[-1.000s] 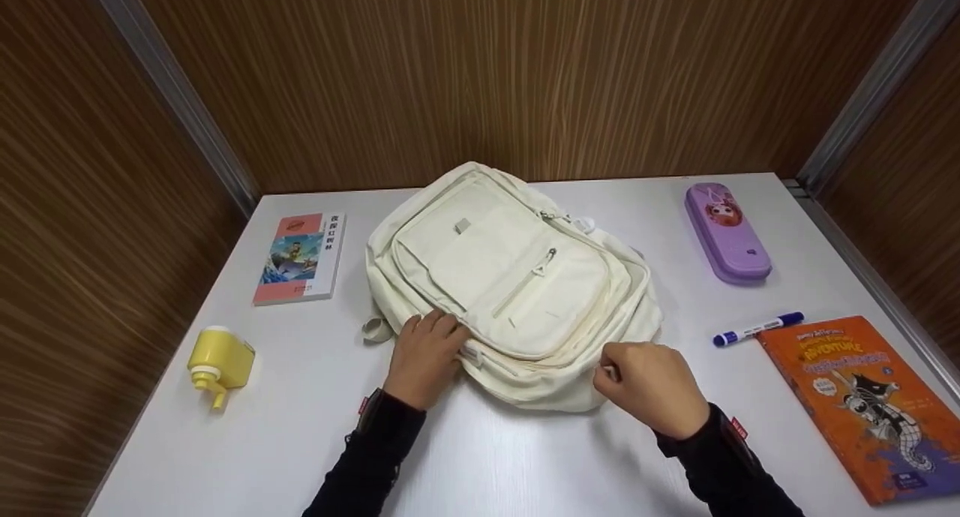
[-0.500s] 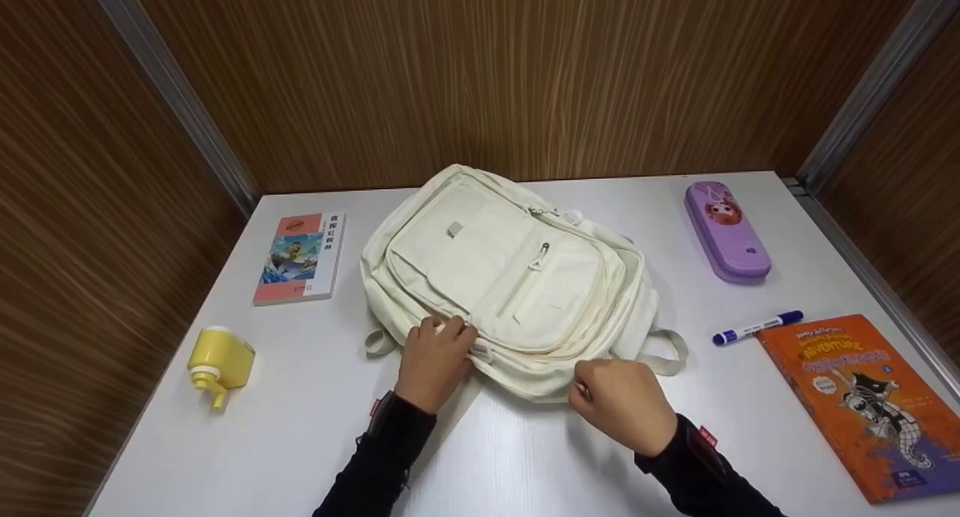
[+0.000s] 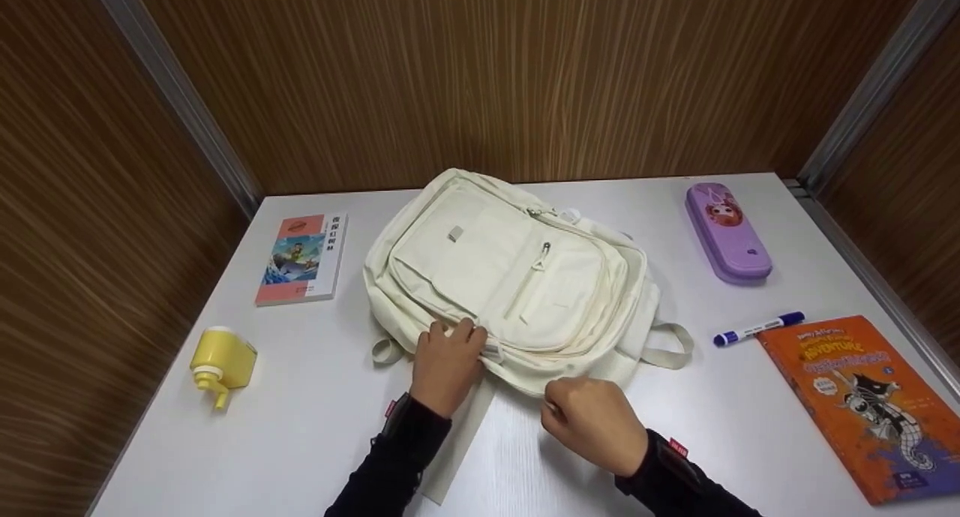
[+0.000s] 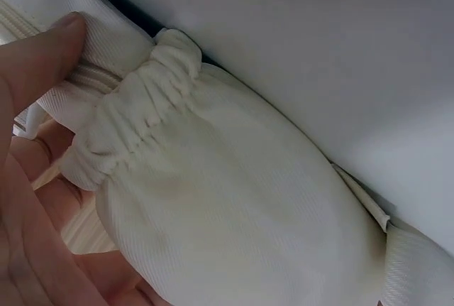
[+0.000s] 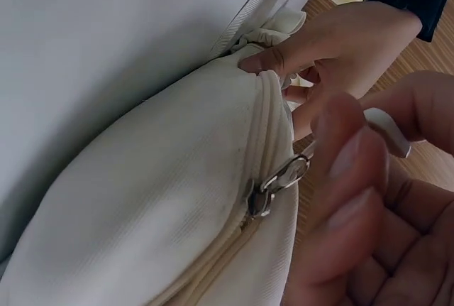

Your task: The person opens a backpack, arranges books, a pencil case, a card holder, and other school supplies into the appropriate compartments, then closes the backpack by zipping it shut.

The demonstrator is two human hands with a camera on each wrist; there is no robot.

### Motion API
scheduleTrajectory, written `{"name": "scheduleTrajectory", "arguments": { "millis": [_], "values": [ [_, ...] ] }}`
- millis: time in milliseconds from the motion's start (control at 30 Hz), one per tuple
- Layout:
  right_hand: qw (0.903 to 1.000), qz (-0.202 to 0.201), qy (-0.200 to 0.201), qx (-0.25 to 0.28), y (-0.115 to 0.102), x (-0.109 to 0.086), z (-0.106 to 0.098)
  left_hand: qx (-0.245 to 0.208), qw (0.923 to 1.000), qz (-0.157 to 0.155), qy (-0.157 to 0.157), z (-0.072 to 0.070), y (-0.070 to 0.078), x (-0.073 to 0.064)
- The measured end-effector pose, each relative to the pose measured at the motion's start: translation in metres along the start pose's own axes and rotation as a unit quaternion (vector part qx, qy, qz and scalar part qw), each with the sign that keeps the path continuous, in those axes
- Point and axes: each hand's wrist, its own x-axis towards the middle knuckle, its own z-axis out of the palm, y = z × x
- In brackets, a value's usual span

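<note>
A cream backpack (image 3: 465, 277) lies front side up on the white table, angled across its middle. My left hand (image 3: 448, 367) grips the bag's near edge, thumb on the fabric by a zipper, beside a gathered elastic side pocket (image 4: 234, 199) in the left wrist view. Farther right along that edge, my right hand (image 3: 594, 425) has its fingers curled around a zipper pull (image 5: 389, 132). In the right wrist view its metal slider (image 5: 261, 199) sits on the zipper track, which runs up toward the left hand. The right fingers partly hide the pull.
At the left are a pink-and-white book (image 3: 300, 258) and a yellow crank-handled sharpener-like object (image 3: 223, 359). A purple pencil case (image 3: 727, 235), blue marker (image 3: 757, 329) and orange book (image 3: 862, 404) lie right. Straps (image 3: 667, 344) stick out from the bag; wood-grain panels (image 3: 480, 82) enclose the table.
My right hand has moved left and nearer along the bag's edge with the zipper pull. The left hand has shifted slightly right. The bag has turned a little, exposing straps at right and below.
</note>
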Motion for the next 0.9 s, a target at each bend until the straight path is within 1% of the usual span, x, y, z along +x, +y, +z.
{"name": "scheduleTrajectory", "arguments": {
  "millis": [100, 167, 200, 267, 333, 433, 500, 567, 633, 733, 833, 900],
  "values": [
    [0.9999, -0.008, 0.001, 0.010, -0.003, -0.001, 0.003, 0.009, 0.9999, -0.008, 0.011, 0.000, 0.006, 0.001],
    [0.9997, -0.014, -0.010, 0.019, -0.003, -0.001, 0.006, 0.008, 0.9999, -0.007, 0.011, -0.001, 0.010, 0.001],
    [0.9995, -0.014, -0.017, 0.022, -0.003, -0.001, 0.007, 0.002, 1.0000, -0.003, 0.009, -0.002, 0.011, 0.002],
    [0.9991, -0.008, -0.027, 0.031, -0.001, -0.001, 0.007, -0.022, 0.9997, 0.006, -0.007, -0.005, 0.010, 0.002],
    [0.9986, 0.005, -0.035, 0.039, 0.001, -0.001, 0.005, -0.060, 0.9975, 0.018, -0.033, -0.008, 0.004, 0.001],
    [0.9976, 0.025, -0.042, 0.048, 0.006, 0.001, -0.001, -0.125, 0.9891, 0.029, -0.072, -0.015, -0.011, -0.001],
    [0.9967, 0.034, -0.053, 0.052, 0.009, 0.003, -0.005, -0.157, 0.9831, 0.034, -0.088, -0.017, -0.021, -0.003],
    [0.9958, 0.043, -0.062, 0.052, 0.012, 0.004, -0.009, -0.182, 0.9780, 0.036, -0.095, -0.020, -0.029, -0.004],
    [0.9952, 0.052, -0.066, 0.051, 0.016, 0.005, -0.013, -0.200, 0.9741, 0.033, -0.100, -0.021, -0.035, -0.004],
    [0.9946, 0.063, -0.067, 0.047, 0.019, 0.006, -0.018, -0.220, 0.9691, 0.028, -0.108, -0.020, -0.040, -0.003],
    [0.9942, 0.067, -0.068, 0.049, 0.018, 0.006, -0.019, -0.223, 0.9681, 0.025, -0.112, -0.019, -0.041, -0.001],
    [0.9936, 0.066, -0.072, 0.056, 0.015, 0.006, -0.018, -0.219, 0.9692, 0.025, -0.109, -0.018, -0.040, 0.001]
  ]
}}
